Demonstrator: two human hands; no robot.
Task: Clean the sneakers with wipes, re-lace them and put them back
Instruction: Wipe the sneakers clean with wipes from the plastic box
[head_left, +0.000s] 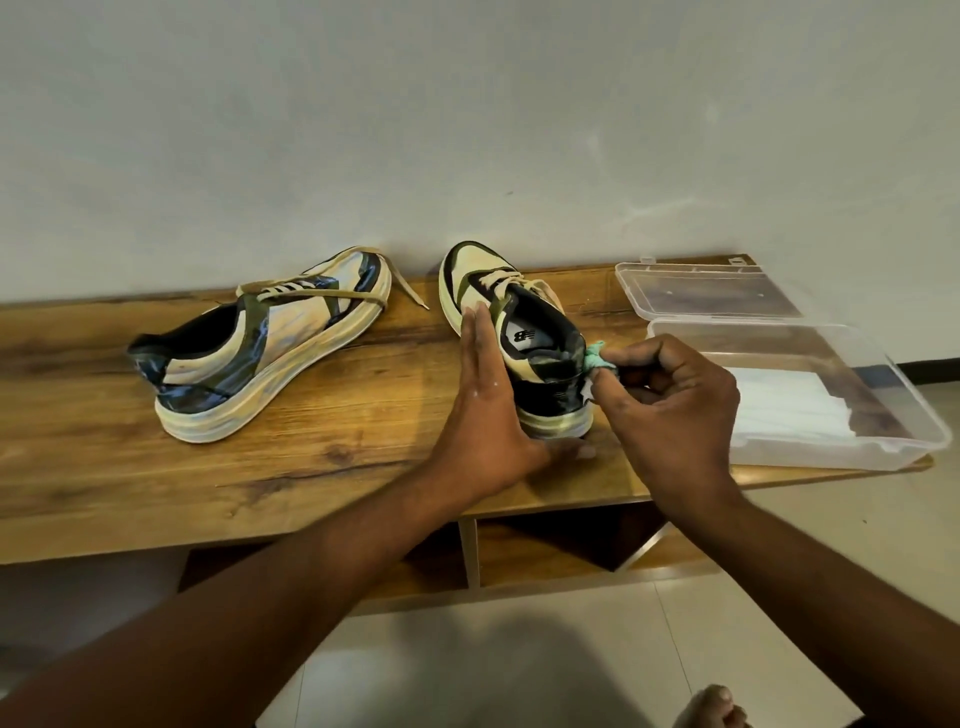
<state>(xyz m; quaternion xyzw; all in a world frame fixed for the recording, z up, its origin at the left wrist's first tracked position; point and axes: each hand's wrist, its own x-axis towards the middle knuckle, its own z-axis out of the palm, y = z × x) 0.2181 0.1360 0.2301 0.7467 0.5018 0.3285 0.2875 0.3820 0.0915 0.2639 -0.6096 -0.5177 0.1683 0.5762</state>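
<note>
1. The right-hand sneaker (519, 343), at frame centre on the bench (311, 467), was steadied by the flat, released left hand (483, 415).
2. A green wipe (597, 358) was pinched in the right hand (670, 410) grip at the heel collar.
3. Short firm strokes would be advised, the shoe braced.

Left hand (485, 415): fingers straight and together, palm turned to the right, thumb stretched low toward the right; bare forearm runs in from the lower left corner. Right hand (670, 402): fingers curled, thumb and forefinger pinched together at their tips, back of the hand facing the camera; bare forearm enters from the lower right edge. The two hands sit near each other, not touching. Bare toes (711, 706) show at the bottom edge.
</note>
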